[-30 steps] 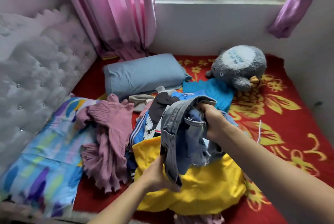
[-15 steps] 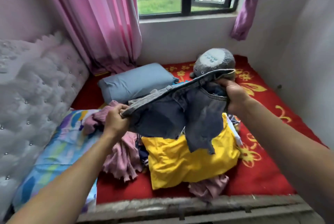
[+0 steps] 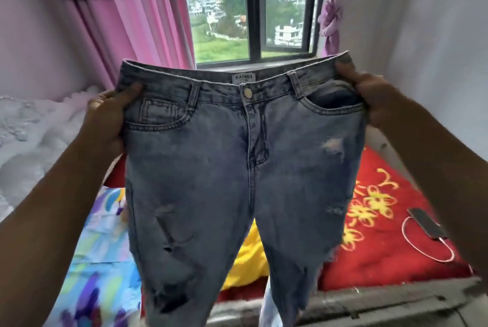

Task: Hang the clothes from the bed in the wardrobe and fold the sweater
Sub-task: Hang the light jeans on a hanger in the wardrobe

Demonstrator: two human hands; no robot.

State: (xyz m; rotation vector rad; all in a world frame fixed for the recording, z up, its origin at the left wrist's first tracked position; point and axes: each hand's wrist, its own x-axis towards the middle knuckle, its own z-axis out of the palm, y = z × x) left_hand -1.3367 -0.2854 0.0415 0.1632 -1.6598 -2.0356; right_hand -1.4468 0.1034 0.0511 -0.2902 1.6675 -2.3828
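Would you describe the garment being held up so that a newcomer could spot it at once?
Start at the window beside the pink curtain; straight in front of it, the left hand and right hand hold a pair of jeans spread by the waistband. Unlike the yellow garment behind them, they are faded blue denim, ripped on both legs, with a metal button.

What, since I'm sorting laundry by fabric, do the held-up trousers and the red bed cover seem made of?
The jeans: faded blue-grey denim, matte, judging by the seam stitching, metal button and frayed rips. The red bed cover: seemingly soft, fuzzy fleece with a yellow flower print; fibre uncertain.
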